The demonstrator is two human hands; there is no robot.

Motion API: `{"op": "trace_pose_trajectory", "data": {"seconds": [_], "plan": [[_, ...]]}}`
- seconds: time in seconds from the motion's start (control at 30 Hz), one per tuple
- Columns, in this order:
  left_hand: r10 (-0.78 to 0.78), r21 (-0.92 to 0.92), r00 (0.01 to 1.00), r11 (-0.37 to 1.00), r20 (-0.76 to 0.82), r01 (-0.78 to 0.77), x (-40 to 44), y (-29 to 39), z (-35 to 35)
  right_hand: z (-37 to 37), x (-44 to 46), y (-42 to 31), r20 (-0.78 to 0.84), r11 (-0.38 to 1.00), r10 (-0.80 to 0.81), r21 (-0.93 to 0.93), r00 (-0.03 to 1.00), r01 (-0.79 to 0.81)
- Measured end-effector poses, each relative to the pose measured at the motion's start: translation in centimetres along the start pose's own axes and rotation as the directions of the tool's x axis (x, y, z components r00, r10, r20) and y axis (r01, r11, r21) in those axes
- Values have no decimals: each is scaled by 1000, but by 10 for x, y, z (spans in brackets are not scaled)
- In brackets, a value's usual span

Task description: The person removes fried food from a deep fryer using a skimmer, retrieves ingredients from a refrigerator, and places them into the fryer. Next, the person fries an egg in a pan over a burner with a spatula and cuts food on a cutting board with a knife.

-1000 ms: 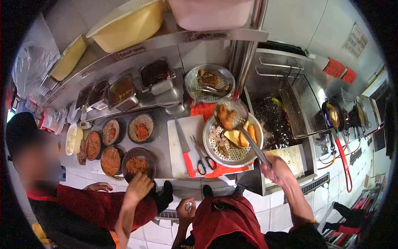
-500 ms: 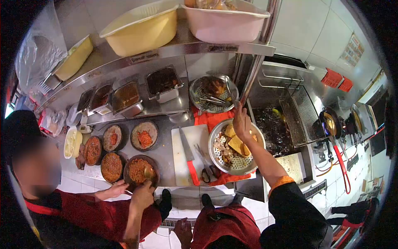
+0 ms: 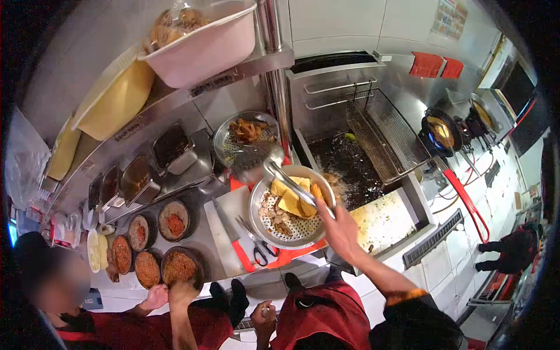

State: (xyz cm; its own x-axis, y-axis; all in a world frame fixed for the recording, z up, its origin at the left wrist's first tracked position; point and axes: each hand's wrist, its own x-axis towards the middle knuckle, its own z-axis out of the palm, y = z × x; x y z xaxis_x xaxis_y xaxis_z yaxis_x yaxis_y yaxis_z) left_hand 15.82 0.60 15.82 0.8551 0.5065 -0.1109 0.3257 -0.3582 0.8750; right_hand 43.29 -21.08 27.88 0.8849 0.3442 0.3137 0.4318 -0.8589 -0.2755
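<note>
My right hand (image 3: pixel 339 232) is closed around metal tongs (image 3: pixel 294 185). The tongs point up and left over a perforated metal bowl (image 3: pixel 255 219). Inside that bowl are yellow fried slabs (image 3: pixel 291 204) and small browned pieces (image 3: pixel 280 224). Behind it, a second perforated bowl (image 3: pixel 219 140) has fried pieces (image 3: pixel 248 129) in it. My left hand (image 3: pixel 263 318) hangs low by my red apron (image 3: pixel 324 315), its fingers curled; whether anything is in them is hidden. Scissors (image 3: pixel 265 252) and a knife (image 3: pixel 219 227) lie left of the near bowl.
A co-worker's hands (image 3: pixel 175 296) are at a dark mortar (image 3: pixel 185 269) of red paste, among several others. Right of the bowl is a fryer with dark oil (image 3: pixel 344 163) and a wire basket (image 3: pixel 388 137). Beyond is a pan (image 3: pixel 441 133) on a burner. Tubs (image 3: pixel 204 49) line the shelf above.
My right hand has taken the tongs from the back bowl and come down and nearer with them over the near bowl. The camera view has turned right.
</note>
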Motion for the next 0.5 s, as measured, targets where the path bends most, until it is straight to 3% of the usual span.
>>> {"op": "trace_pose_trajectory", "data": {"seconds": [0.1,0.17,0.2,0.3,0.33,0.37,0.43,0.47,0.5], "plan": [[6,26,997,1000,72,-8,5,21,7,-36,-67,26,81,979,195,36,977,-199],[-50,79,992,996,119,41,3,24,15,-46,-108,52,31,965,261,2,965,-261],[-42,9,991,999,127,42,3,24,21,-51,-124,65,28,952,306,15,952,-307],[-18,47,991,999,131,12,1,36,37,-45,-152,108,7,935,353,0,935,-353],[14,64,991,998,131,-22,2,37,43,-43,-152,118,43,925,380,-17,924,-380],[162,80,979,982,121,-172,4,37,50,-36,-149,130,51,921,390,-3,919,-390],[-57,40,985,998,162,51,-1,67,58,-7,-146,159,55,905,425,-45,904,-423],[-102,-46,978,993,180,112,-7,63,63,1,-137,171,125,878,468,44,875,-476],[-139,-133,971,977,192,166,-9,58,68,12,-124,179,15,886,434,173,901,-430]]}}
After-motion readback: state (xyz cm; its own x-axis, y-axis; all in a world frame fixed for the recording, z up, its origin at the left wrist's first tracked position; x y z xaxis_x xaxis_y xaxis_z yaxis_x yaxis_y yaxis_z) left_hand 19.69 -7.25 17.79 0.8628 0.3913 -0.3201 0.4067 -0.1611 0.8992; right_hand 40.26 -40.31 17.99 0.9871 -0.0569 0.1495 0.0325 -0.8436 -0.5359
